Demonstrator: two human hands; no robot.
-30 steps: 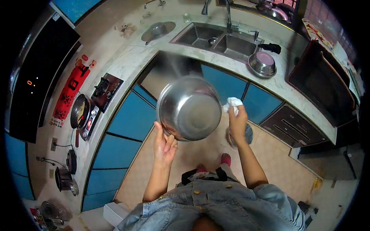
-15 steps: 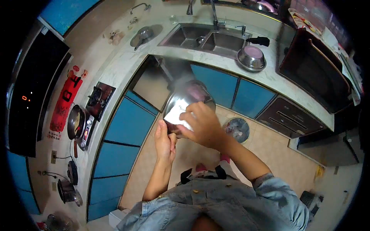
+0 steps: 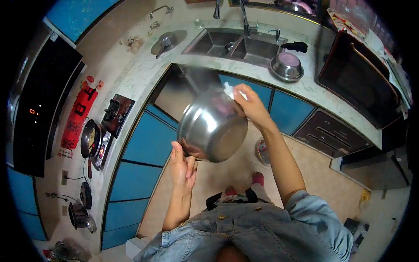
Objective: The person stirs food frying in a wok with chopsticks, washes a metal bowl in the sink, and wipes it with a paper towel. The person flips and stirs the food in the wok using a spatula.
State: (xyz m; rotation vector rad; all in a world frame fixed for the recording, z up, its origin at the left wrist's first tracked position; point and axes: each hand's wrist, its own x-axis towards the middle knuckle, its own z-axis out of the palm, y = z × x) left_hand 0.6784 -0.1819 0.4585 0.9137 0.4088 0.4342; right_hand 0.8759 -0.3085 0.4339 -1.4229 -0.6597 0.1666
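Observation:
A shiny stainless steel pot (image 3: 214,131) is held up in front of my body, tilted so that its outer side and base face me. My left hand (image 3: 183,169) is closed on the pot's near left edge, thumb pointing up; the exact part it grips is hidden. At the pot's far right side, my right hand (image 3: 253,102) pinches a crumpled white cloth or paper towel (image 3: 229,90) against the edge. The pot's inside cannot be seen.
Beyond the pot lies a double sink (image 3: 257,50), with a metal bowl (image 3: 286,67) to its right. On the left counter a frying pan (image 3: 89,139) sits on a stove (image 3: 104,150). Blue cabinets (image 3: 139,144) run below. A bin (image 3: 262,153) stands on the floor.
My right hand has moved up and away with the white cloth, from the pot's near side to its far right edge. The pot has turned, showing more of its base.

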